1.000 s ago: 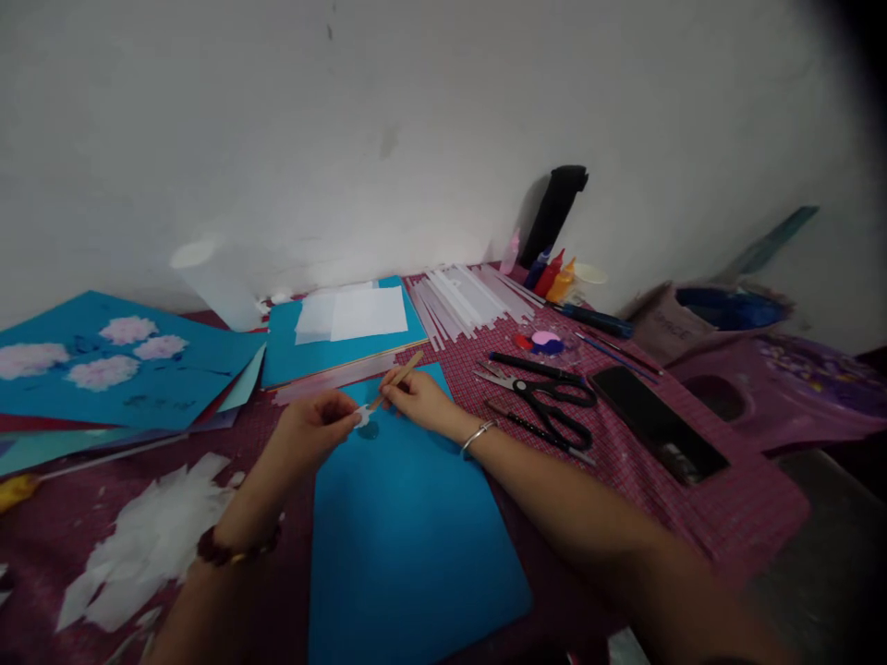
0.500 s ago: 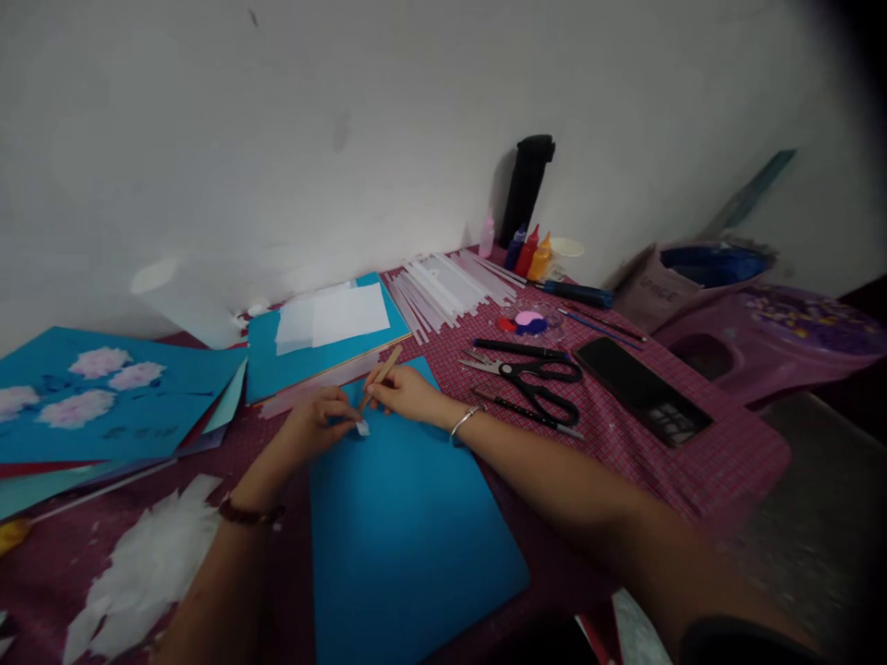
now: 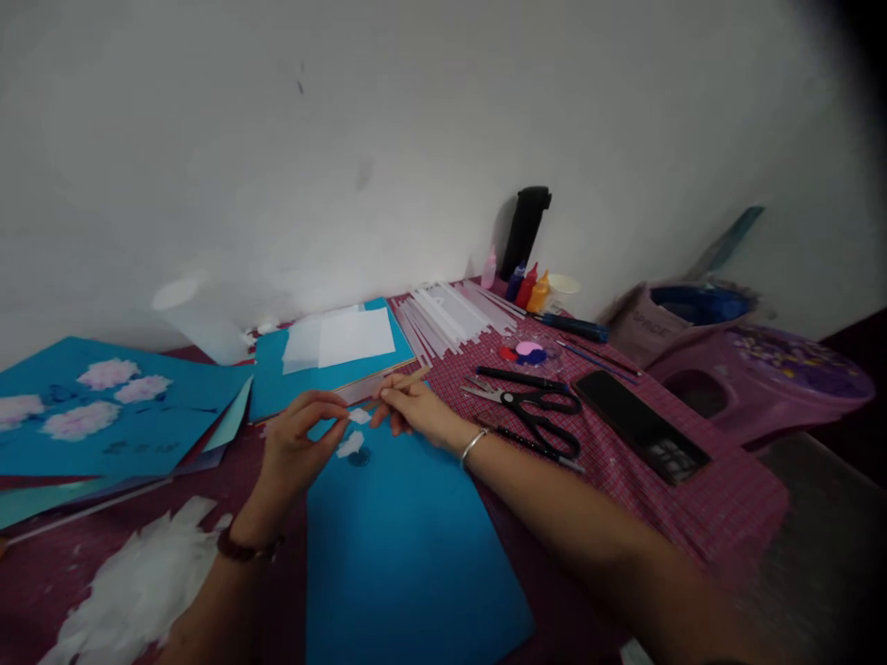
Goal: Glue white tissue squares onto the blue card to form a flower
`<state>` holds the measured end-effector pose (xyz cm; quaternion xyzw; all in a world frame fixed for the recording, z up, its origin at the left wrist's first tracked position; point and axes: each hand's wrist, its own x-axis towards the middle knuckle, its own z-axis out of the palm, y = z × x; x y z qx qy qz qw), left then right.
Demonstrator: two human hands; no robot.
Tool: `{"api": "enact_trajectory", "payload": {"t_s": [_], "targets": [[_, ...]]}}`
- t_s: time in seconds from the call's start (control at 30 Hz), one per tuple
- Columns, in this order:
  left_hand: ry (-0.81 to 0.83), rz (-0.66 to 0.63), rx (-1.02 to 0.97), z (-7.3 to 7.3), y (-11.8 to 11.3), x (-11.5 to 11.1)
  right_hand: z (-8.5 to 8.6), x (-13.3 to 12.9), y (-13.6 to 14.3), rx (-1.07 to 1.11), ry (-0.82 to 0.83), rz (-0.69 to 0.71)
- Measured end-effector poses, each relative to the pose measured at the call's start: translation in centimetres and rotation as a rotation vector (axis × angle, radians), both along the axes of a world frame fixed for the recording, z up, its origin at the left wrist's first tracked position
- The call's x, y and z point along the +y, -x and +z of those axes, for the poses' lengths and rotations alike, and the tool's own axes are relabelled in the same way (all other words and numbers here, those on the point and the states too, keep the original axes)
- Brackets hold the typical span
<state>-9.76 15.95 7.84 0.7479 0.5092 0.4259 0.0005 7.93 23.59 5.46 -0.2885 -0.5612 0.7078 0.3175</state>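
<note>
A blue sheet [image 3: 416, 545] lies lengthwise before me. Over its far left part, my left hand [image 3: 301, 448] pinches a small white paper piece [image 3: 359, 417] between thumb and fingers. Just right of it, my right hand [image 3: 412, 406] holds a light wooden stick [image 3: 418, 375], its fingers closed round it. Another white piece [image 3: 350, 445] rests on the sheet below the hands, beside a dark wet-looking spot [image 3: 359, 457]. At the lower left lies a heap of torn white paper [image 3: 139, 582].
Scissors [image 3: 530, 403], a pen [image 3: 519, 378] and a phone [image 3: 641, 425] lie to the right. Paint bottles [image 3: 527, 286] and white strips [image 3: 454, 319] are farther back. A flower picture [image 3: 159, 416] is at left, a pink stool [image 3: 755, 379] at right.
My left hand has lifted a little from the sheet with a white piece in its fingers. In my right hand the stick is tilted lower. The camera view has tipped upward.
</note>
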Motion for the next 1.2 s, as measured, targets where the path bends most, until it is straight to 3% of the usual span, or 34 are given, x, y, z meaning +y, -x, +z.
{"api": "enact_trajectory", "payload": {"t_s": [0.13,0.23,0.33,0.4,0.47,0.57,0.67,0.73,0.93,1.1,1.2], "targets": [[-0.092,-0.016,0.088,-0.4,-0.3,0.1,0.6,-1.2,0.5,0.032,0.011,-0.004],[-0.04,-0.046,0.107,-0.6,-0.3,0.2,0.8,-1.6,0.7,0.017,-0.01,-0.087],[0.168,0.079,-0.081,-0.4,0.0,0.2,0.5,-1.3,0.6,0.02,-0.112,-0.17],[0.358,0.197,-0.269,-0.2,0.2,0.2,0.3,-1.1,0.4,0.006,-0.25,-0.222],[0.51,0.234,-0.367,-0.1,0.1,0.1,0.2,-1.0,0.2,-0.015,-0.39,-0.255],[0.405,0.22,-0.191,-0.1,-0.5,-0.1,0.2,-1.1,0.2,-0.014,-0.427,-0.235],[0.164,0.115,0.149,-0.2,-1.0,0.0,0.3,-1.2,0.3,-0.021,-0.276,-0.185],[0.114,0.042,0.244,-0.5,-0.8,0.2,0.3,-1.2,0.4,-0.033,-0.194,-0.163],[0.088,0.008,0.24,-1.8,0.5,0.9,0.0,-0.8,0.0,-0.048,-0.119,-0.117],[0.202,-0.106,0.314,-2.1,0.4,1.0,0.4,0.9,-1.5,-0.097,-0.251,-0.215],[0.267,-0.14,0.404,-1.9,0.2,1.0,0.7,1.9,-2.4,-0.121,-0.289,-0.161]]}}
